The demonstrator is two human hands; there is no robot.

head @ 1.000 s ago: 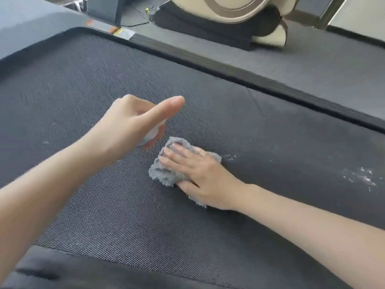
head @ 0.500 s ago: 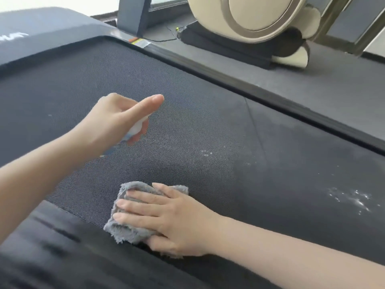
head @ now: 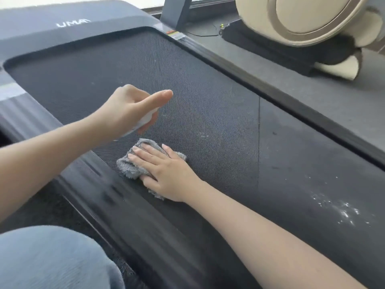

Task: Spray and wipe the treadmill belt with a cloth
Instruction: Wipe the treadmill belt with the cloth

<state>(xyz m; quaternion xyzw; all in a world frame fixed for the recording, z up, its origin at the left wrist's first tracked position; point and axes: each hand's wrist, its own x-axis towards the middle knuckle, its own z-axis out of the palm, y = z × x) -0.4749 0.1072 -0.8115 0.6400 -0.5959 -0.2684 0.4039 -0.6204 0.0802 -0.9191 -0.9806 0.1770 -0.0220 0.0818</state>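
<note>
Speckled dark belt (head: pixel 208 97), grey floor (head: pixel 325 101) beyond; L hand (head: pixel 127 109) gripped spray bottle (head: pixel 146 120) slanted far-right, R hand (head: pixel 168 174) pressed cloth (head: pixel 128 166) flat-fingered.

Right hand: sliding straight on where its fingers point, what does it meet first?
The right hand would probably meet the near side rail after a short strip of belt. The left hand with the bottle seems above that line, though depth is unclear.

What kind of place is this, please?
Probably a home exercise room or small gym: a treadmill belt fills the view, and a beige machine, perhaps a massage chair, stands on the grey floor beside it.
</note>
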